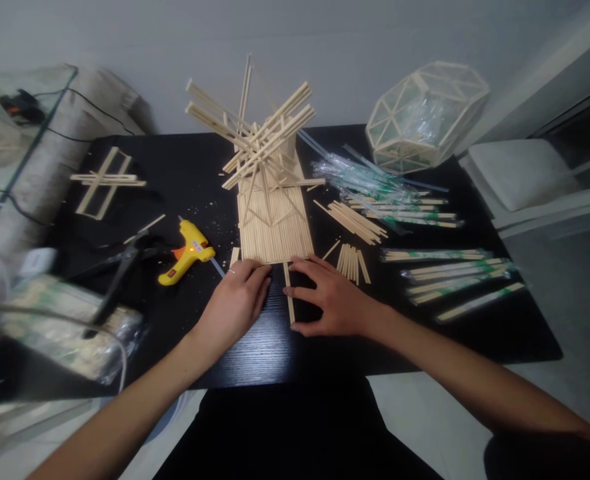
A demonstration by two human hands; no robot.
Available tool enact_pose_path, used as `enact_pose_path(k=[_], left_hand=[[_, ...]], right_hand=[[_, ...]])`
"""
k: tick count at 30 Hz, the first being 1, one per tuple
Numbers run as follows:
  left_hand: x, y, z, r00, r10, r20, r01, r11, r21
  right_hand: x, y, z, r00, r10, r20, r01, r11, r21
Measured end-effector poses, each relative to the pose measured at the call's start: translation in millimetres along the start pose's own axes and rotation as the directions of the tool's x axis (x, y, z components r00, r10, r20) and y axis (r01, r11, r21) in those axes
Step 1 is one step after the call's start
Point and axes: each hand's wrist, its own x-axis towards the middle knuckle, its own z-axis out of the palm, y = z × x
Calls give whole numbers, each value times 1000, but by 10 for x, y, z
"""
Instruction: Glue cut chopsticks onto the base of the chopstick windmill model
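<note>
Left hand (245, 283): bent and bunched at the near end of the stick mat (275, 237); we cannot tell if it pinches anything.
Right hand (332, 300): fingers spread apart, tips touching the stick pair (289, 283), near our left hand but apart from it.
Stick pair: points from the mat toward the middle of the table's (255, 353) near edge; we cannot tell if it goes under the mat.
Stick mat: flat on the middle of the table, with a stick tower (262, 143) toward the far edge.
Mat's near end: we seem to be at the lining-up step, getting the pair straight with the mat.
Steady fingers: the next move seems to call for a light, even push, as thin sticks could slip.
Glue gun (189, 253): lies left of the mat, tip toward the table's far edge.
</note>
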Motion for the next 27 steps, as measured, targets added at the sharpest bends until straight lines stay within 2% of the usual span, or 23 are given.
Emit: enact_pose_path(k=[8,18,23,27], left_hand=[[110,6,94,1000,-17,-3,17,998,63],[126,58,157,999,-2,32,-2,992,122],[86,100,195,998,34,57,-40,994,101],[48,116,230,999,29,18,-29,999,43]], right_hand=[[-6,3,0,1000,-1,-5,1,1000,-2],[-5,10,12,1000,-13,-9,13,1000,-19],[-6,7,2,1000,2,10,-2,1000,-21],[0,5,-6,1000,9,26,-9,1000,-3]])
